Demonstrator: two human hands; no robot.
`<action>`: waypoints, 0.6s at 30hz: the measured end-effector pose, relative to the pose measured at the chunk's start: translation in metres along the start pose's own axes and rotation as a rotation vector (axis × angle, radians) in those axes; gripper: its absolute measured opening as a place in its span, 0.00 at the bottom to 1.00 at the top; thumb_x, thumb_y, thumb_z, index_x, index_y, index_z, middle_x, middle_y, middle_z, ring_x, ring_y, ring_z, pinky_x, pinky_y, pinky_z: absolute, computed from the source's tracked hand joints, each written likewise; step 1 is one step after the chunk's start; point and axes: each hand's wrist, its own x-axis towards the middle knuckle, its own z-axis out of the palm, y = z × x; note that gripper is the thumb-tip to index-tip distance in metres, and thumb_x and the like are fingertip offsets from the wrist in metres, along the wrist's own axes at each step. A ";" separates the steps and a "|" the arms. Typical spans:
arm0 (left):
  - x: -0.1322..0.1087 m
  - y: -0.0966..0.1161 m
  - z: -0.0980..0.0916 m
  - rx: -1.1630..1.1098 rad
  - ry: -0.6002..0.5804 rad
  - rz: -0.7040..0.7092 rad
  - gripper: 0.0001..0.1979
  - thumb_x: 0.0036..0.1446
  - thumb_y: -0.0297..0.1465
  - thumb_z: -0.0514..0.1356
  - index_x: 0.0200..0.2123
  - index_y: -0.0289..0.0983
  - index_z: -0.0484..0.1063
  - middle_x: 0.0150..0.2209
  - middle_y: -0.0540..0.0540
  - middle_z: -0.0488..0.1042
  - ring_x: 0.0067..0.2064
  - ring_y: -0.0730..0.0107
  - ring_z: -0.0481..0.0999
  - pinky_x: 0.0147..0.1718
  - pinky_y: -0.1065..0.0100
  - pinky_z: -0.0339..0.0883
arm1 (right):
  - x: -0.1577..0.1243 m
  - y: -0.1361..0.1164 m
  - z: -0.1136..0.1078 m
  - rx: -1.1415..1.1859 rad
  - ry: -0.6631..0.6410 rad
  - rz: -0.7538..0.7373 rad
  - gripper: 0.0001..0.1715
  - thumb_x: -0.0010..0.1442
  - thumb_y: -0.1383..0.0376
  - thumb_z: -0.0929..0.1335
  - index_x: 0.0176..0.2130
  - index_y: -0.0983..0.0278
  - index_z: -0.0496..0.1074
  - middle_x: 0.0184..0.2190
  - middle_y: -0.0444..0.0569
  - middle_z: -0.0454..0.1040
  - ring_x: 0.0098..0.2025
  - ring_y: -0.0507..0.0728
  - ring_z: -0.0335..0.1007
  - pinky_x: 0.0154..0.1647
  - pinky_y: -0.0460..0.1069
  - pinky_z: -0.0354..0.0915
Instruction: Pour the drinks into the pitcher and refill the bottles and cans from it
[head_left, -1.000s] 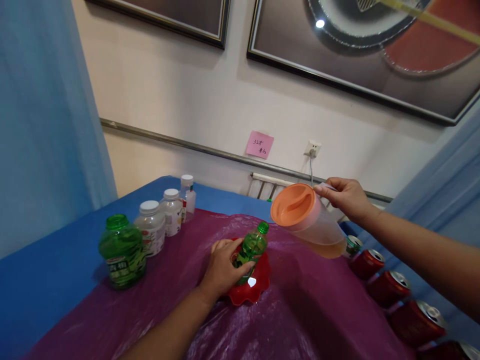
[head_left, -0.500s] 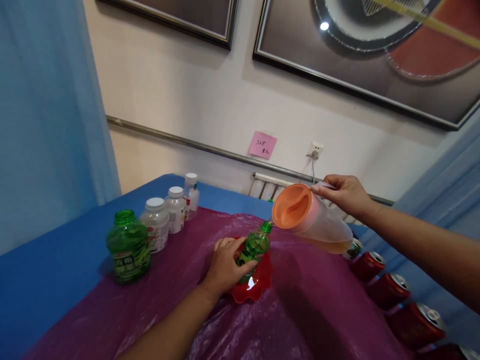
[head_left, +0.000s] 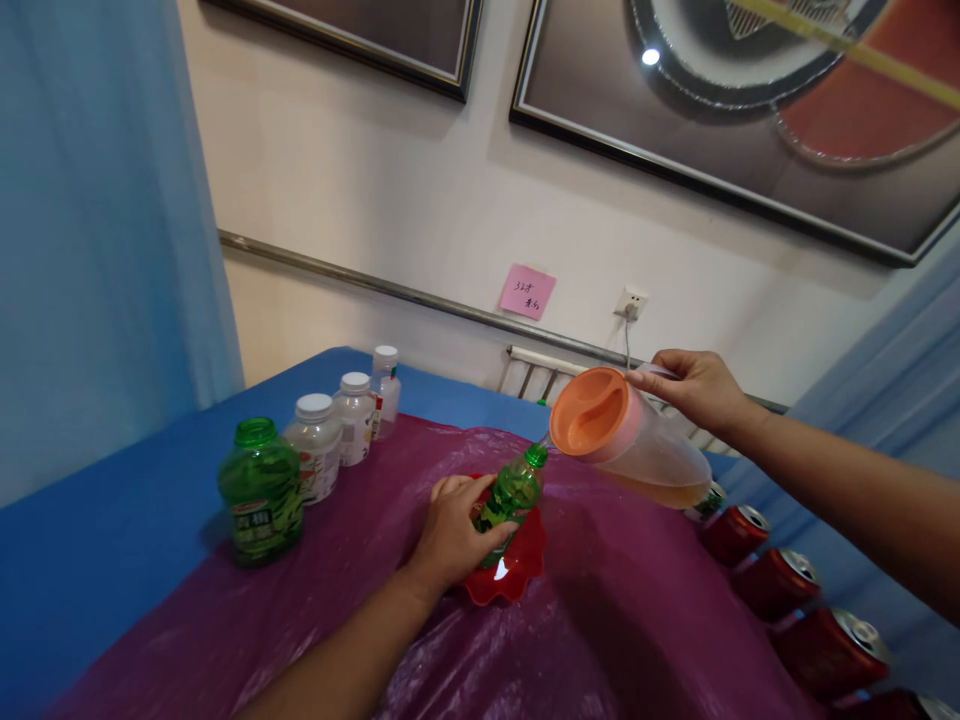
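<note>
My left hand (head_left: 457, 530) is wrapped round a small green plastic bottle (head_left: 517, 490) with an open neck, which stands in a red scalloped dish (head_left: 517, 572). My right hand (head_left: 694, 390) grips the handle of a clear pitcher (head_left: 645, 465) with an orange lid (head_left: 590, 412). The pitcher is tilted toward the left, its spout end close to the bottle's mouth. Pale amber liquid lies along the pitcher's lower side. Whether a stream is running into the bottle is hard to make out.
A row on the left holds a large green bottle (head_left: 261, 492) and white-capped jars (head_left: 315, 450). Several drink cans (head_left: 832, 650) line the right side. Purple plastic sheeting (head_left: 360, 600) covers the blue table (head_left: 120, 550). Behind are a wall rail (head_left: 360, 284) and curtains (head_left: 97, 220).
The pitcher and my right hand have shifted very slightly right in the picture, along with a small shift of the view. Both holds stay the same.
</note>
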 end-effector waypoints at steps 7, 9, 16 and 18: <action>-0.001 -0.001 -0.001 -0.004 -0.004 -0.003 0.29 0.44 0.39 0.72 0.52 0.42 0.75 0.46 0.44 0.78 0.49 0.53 0.74 0.54 0.49 0.63 | -0.002 -0.004 -0.002 -0.013 0.019 0.005 0.37 0.45 0.33 0.72 0.18 0.60 0.59 0.17 0.39 0.52 0.22 0.50 0.48 0.21 0.48 0.47; -0.001 0.000 -0.002 -0.003 -0.005 -0.001 0.29 0.44 0.39 0.72 0.52 0.42 0.75 0.46 0.44 0.78 0.49 0.53 0.74 0.55 0.49 0.63 | -0.002 -0.005 -0.002 -0.020 0.025 -0.001 0.37 0.45 0.33 0.72 0.18 0.60 0.59 0.17 0.40 0.52 0.21 0.50 0.47 0.21 0.48 0.47; -0.001 0.002 -0.002 0.003 -0.005 -0.011 0.30 0.44 0.38 0.73 0.52 0.41 0.76 0.46 0.43 0.79 0.50 0.52 0.75 0.54 0.49 0.64 | -0.003 -0.009 -0.003 -0.008 0.007 0.002 0.37 0.45 0.34 0.72 0.18 0.60 0.60 0.17 0.39 0.52 0.22 0.50 0.47 0.21 0.48 0.47; -0.001 0.003 -0.002 0.006 -0.003 -0.011 0.30 0.44 0.39 0.73 0.52 0.40 0.76 0.46 0.42 0.79 0.49 0.51 0.75 0.54 0.50 0.64 | -0.003 -0.009 -0.003 -0.009 0.004 0.002 0.37 0.45 0.34 0.72 0.18 0.59 0.59 0.17 0.39 0.51 0.22 0.50 0.47 0.21 0.48 0.47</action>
